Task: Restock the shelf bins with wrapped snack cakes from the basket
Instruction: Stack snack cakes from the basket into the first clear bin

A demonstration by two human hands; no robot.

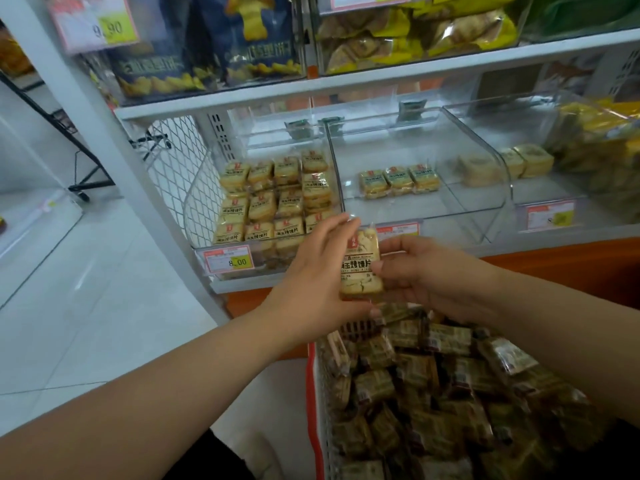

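Note:
A wrapped snack cake (361,263) with a red mark and dark lettering is held upright between both hands, in front of the lower shelf. My left hand (311,271) grips its left edge, fingers over the top and thumb under the bottom. My right hand (426,271) pinches its right edge. Below them stands the basket (317,393), white-walled with a red rim, full of several wrapped cakes. The left clear bin (204,209) is packed with rows of the same cakes. The middle clear bin (460,209) holds three cakes (398,181) in a row.
A third clear bin (519,168) at the right holds pale yellow cakes. Price tags (228,259) hang on the bin fronts. The upper shelf (381,77) carries bagged snacks. A white upright post (114,161) frames the shelf's left side, with tiled floor (104,289) beyond it.

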